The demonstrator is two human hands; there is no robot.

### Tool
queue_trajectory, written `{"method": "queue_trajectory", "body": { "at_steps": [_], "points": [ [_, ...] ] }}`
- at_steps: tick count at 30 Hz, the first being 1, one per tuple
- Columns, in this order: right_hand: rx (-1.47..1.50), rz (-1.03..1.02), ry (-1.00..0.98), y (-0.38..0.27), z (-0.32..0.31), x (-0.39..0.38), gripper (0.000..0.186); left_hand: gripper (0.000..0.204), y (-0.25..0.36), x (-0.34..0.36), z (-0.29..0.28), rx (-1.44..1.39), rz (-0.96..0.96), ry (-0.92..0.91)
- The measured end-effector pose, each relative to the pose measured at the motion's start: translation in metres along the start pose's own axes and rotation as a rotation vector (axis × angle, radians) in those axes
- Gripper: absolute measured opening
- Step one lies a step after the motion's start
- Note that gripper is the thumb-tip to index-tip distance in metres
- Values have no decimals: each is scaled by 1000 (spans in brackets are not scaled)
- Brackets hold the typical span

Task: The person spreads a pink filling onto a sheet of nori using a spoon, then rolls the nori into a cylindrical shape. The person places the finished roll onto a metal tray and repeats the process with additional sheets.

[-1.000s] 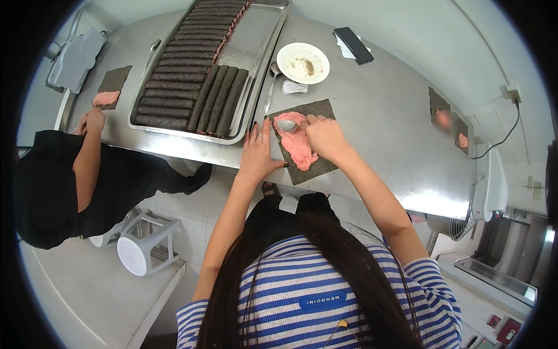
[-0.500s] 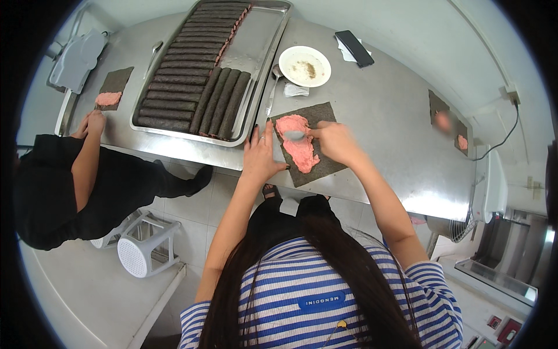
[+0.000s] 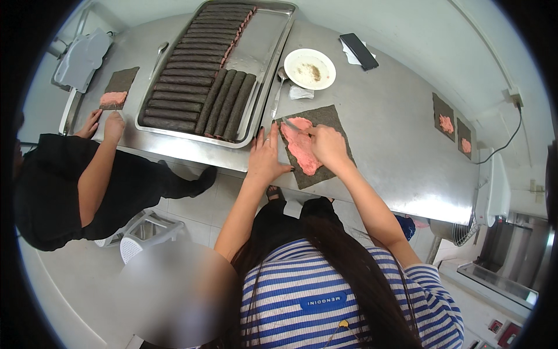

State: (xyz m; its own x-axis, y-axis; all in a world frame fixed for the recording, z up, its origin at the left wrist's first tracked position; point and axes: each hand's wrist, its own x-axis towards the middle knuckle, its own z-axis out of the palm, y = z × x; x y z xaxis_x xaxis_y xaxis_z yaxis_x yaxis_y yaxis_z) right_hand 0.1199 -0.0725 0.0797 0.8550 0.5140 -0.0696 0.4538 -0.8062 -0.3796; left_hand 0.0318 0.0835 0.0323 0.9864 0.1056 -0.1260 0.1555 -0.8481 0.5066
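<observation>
A dark seaweed sheet (image 3: pixel 335 123) lies in front of me on the metal table. Pink minced meat (image 3: pixel 302 152) covers a long strip down its left and middle part. My right hand (image 3: pixel 329 145) is closed round the handle of a spoon (image 3: pixel 289 124), whose bowl rests on the upper left of the meat. My left hand (image 3: pixel 265 154) lies with fingers spread along the sheet's left edge, its thumb by the lower left side. It holds nothing.
Seaweed rolls (image 3: pixel 180 90) fill much of a metal tray (image 3: pixel 256 125). Beyond my hands are a white bowl (image 3: pixel 310 68), another spoon (image 3: pixel 278 93) and a phone (image 3: pixel 358 51). Topped sheets (image 3: pixel 444 116) lie far right. A co-worker's hands (image 3: pixel 110 124) work at another sheet on the left.
The spoon has moved up and left over the meat, which now lies in a more even strip. My left hand keeps its place by the sheet. The co-worker's hands have moved apart.
</observation>
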Motion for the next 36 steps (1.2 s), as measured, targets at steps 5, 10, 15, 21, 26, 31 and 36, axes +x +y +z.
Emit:
{"method": "queue_trajectory", "body": {
  "at_steps": [5, 10, 15, 21, 26, 31, 36],
  "points": [
    [-34, -31, 4, 9, -23, 11, 30, 126, -1, 0, 2, -11, -1, 22],
    [-66, -41, -24, -20, -12, 3, 26, 128, -2, -2, -1, -6, -38, -26],
    [31, -31, -30, 3, -20, -1, 25, 119, -3, 4, -1, -11, 28, 11],
    [542, -107, 183, 74, 27, 4, 33, 104, 2, 2, -4, -186, 212, 169],
    [666, 61, 157, 124, 52, -23, 33, 119, 6, 2, 16, 30, 94, -18],
    [723, 58, 235, 136, 69, -22, 37, 120, 18, 4, 6, 46, 40, -72],
    [725, 10, 43, 105, 28, -18, 35, 114, -13, 2, 14, 4, 184, 134]
  ]
}}
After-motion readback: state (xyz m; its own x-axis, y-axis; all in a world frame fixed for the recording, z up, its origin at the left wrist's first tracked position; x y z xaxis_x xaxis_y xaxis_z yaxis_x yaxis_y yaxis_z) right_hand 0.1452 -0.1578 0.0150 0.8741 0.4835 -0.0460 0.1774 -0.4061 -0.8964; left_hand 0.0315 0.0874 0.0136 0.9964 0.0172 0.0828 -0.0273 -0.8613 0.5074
